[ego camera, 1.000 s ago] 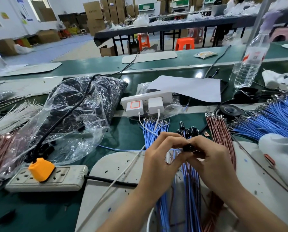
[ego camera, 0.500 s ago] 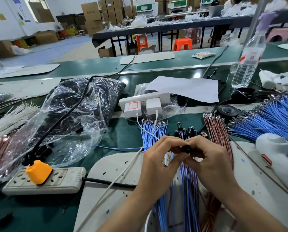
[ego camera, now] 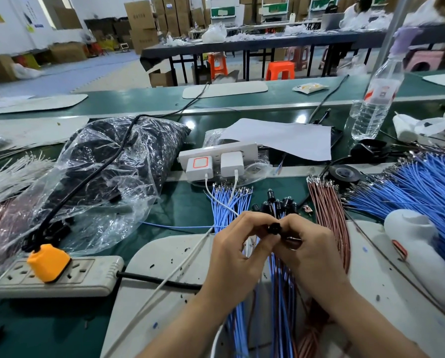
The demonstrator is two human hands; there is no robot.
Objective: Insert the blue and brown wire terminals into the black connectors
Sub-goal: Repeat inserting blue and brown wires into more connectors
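Observation:
My left hand (ego camera: 235, 250) and my right hand (ego camera: 310, 250) meet at the middle of the bench, fingertips pinching one small black connector (ego camera: 275, 226) between them. Blue and brown wires hang down from under the hands. Several finished black connectors (ego camera: 278, 202) with wires lie just beyond my fingers. A row of loose blue wires (ego camera: 228, 200) lies to their left and a row of brown wires (ego camera: 327, 205) to their right. Whether a terminal sits inside the held connector is hidden by my fingers.
A big fan of blue wires (ego camera: 423, 187) lies at the right, beside a white tool (ego camera: 420, 251). A plastic bag of black parts (ego camera: 107, 171), a power strip with an orange plug (ego camera: 48, 267), a white socket block with chargers (ego camera: 216, 161) and a water bottle (ego camera: 376, 102) surround the white mat (ego camera: 169, 257).
Both hands stay together on the black connector with only slight finger shifts. The camera has dipped a little.

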